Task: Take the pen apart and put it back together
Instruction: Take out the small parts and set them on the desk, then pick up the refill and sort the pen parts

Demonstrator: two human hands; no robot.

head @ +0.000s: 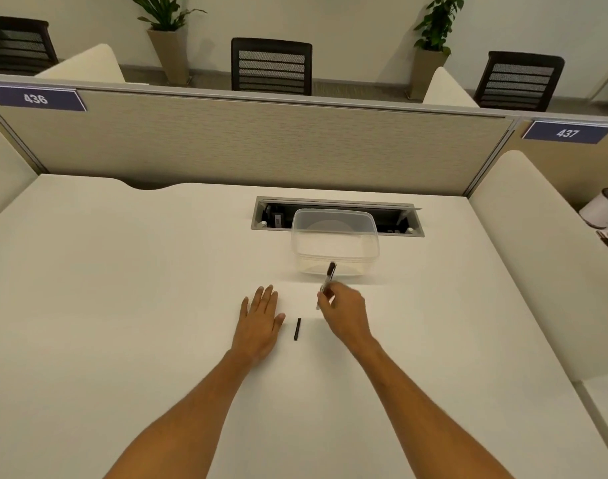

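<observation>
My right hand point(344, 311) grips a pen point(328, 276) with a clear barrel and a dark far end; the pen tilts up and away over the white desk point(123, 305). A small black pen part point(297, 329) lies on the desk between my hands, apart from both. My left hand point(261, 318) rests flat on the desk, palm down and fingers spread, holding nothing, just left of the black part.
A clear plastic container point(334, 242) stands just beyond the pen, partly over an open cable tray point(261, 216) set in the desk. A beige partition point(261, 143) closes the desk's far side. A white cup point(603, 207) and some pens sit on the neighbouring desk at right.
</observation>
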